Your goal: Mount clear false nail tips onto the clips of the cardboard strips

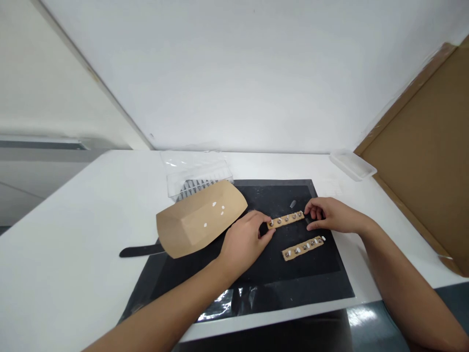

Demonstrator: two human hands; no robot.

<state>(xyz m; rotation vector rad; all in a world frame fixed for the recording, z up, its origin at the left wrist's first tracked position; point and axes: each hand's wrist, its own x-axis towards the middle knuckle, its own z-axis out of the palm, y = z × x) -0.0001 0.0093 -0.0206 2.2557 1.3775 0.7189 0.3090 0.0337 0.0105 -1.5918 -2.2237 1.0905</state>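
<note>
Studded tan strip (pixel 286 220) held at both ends on a black mat (pixel 273 274)

Hands stand apart, the left hand (pixel 244 243) clamping the strip's left end and the right hand (pixel 329 216) its right end; round metal studs (pixel 287 220) run along it in a row. Just below lies a second strip (pixel 303 248), its studs mixed with white bits (pixel 297 250). Over the mat's far-left corner sits a folded kraft tray (pixel 198 220), beside a black strap (pixel 141 251).
</note>
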